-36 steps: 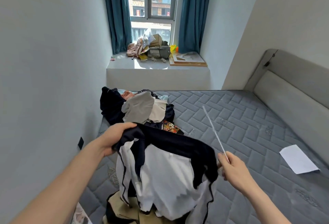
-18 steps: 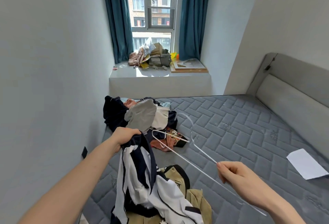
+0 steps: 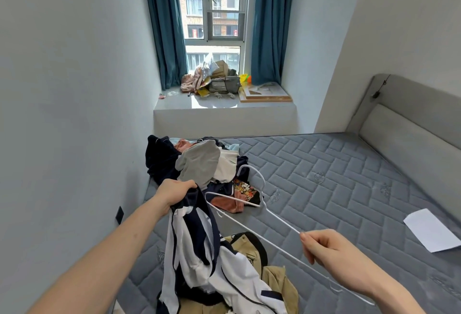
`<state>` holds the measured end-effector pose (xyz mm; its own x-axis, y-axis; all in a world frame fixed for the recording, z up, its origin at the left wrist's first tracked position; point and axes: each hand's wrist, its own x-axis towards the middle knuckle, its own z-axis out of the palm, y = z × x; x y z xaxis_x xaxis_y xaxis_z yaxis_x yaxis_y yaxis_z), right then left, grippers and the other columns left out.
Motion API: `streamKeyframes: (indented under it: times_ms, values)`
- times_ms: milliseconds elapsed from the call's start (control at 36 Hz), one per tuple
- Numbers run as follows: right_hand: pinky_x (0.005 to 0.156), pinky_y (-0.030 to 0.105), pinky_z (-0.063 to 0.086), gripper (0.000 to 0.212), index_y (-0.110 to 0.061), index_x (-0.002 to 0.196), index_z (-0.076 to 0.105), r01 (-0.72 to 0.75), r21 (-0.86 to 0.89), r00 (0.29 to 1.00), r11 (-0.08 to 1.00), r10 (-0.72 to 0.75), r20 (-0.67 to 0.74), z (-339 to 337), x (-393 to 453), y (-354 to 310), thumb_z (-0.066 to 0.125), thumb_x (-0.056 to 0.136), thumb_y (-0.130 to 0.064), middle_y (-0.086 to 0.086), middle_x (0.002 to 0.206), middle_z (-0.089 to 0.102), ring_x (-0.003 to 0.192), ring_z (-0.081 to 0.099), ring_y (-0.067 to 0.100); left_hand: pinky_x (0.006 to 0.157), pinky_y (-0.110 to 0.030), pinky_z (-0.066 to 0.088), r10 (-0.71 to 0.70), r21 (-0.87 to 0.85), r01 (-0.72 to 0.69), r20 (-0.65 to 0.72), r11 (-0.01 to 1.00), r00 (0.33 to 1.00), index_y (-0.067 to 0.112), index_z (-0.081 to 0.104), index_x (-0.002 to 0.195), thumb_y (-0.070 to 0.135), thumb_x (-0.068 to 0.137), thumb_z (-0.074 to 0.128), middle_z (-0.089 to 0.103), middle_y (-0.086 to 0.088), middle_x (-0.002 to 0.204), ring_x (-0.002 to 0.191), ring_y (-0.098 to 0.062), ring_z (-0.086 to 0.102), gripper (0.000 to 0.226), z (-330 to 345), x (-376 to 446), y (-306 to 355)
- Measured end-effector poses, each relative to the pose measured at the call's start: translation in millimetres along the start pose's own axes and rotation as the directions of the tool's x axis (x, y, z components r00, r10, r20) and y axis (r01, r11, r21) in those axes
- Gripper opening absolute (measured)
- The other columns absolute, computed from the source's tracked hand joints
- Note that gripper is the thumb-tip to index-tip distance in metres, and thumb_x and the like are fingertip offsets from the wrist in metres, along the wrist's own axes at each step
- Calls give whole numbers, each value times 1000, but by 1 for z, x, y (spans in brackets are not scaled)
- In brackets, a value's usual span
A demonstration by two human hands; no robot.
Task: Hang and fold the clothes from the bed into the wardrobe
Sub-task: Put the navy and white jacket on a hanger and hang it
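Note:
My left hand (image 3: 174,192) grips the top of a navy and white garment (image 3: 199,251), which hangs down from it onto the bed. My right hand (image 3: 324,245) pinches one arm of a thin white wire hanger (image 3: 249,226); its hook points away toward a pile of clothes (image 3: 199,164) at the bed's far left corner. A tan garment (image 3: 274,273) lies under the hanging one. The grey quilted mattress (image 3: 336,181) carries all of this. No wardrobe is in view.
A white sheet of paper (image 3: 431,230) lies on the mattress at the right. The grey headboard (image 3: 411,126) lines the right side. A window ledge (image 3: 224,106) beyond the bed holds bags and clutter. A wall stands close on the left.
The garment went from spread between both hands to hanging from my left hand alone. My right hand swung the hanger down flat, hook toward the pile. The view tilted up.

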<state>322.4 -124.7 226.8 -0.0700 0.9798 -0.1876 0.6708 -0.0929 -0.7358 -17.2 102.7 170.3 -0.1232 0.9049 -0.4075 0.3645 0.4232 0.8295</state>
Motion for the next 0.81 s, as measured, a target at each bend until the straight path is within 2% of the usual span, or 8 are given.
streamKeyframes:
  times_ms: [167,333,417,528,611,750,806]
  values:
    - [51,19,26,54,-23,57,54,13,9,1000,1000,-13,8,4,-2,-3,43,105,-44,-8,51,33,49,30,5,54,-30,42,-13,16,13,-5,1000,1000,10,66,69,36,71,79,61,-10,59,52,-22,54,29,-1,4,-3]
    - [52,18,27,53,-26,57,55,38,-22,999,999,-38,17,13,-3,-4,43,104,-47,-7,52,31,50,30,4,55,-29,43,-69,-85,65,-47,994,996,3,66,94,30,81,78,67,-13,81,64,-25,59,32,-2,8,-5]
    - [52,19,27,53,-28,56,54,49,-38,999,998,-49,-3,18,-2,-2,44,104,-46,-6,52,33,50,32,5,54,-29,44,-76,-91,73,-37,993,996,5,66,93,30,81,78,69,-13,85,66,-25,60,31,0,5,-4]
    - [54,21,28,51,-27,57,54,58,-53,998,997,-59,-19,25,-1,1,46,105,-43,-3,55,33,52,32,5,61,-29,48,-40,-69,43,38,997,998,9,70,99,32,82,78,74,-9,91,79,-24,67,30,8,-5,1]
    - [54,19,30,50,-24,58,54,61,-37,998,997,-62,-25,30,0,4,46,105,-40,-5,52,34,51,34,4,67,-31,48,-6,-78,13,91,997,996,7,72,105,30,86,76,75,-13,99,84,-27,68,31,14,-14,7]
    - [54,18,33,48,-23,62,57,39,-39,996,998,-42,-72,40,6,11,46,104,-44,-9,50,39,51,37,4,66,-30,44,99,-93,-85,161,992,982,0,76,104,24,92,71,74,-15,96,76,-24,62,27,19,-34,24]
    - [54,19,33,46,-19,66,58,44,-34,991,998,-48,-123,47,10,11,47,104,-43,-9,50,40,51,38,4,67,-33,49,154,-100,-136,201,986,967,3,78,100,26,94,69,75,-19,98,76,-24,65,26,20,-45,32]
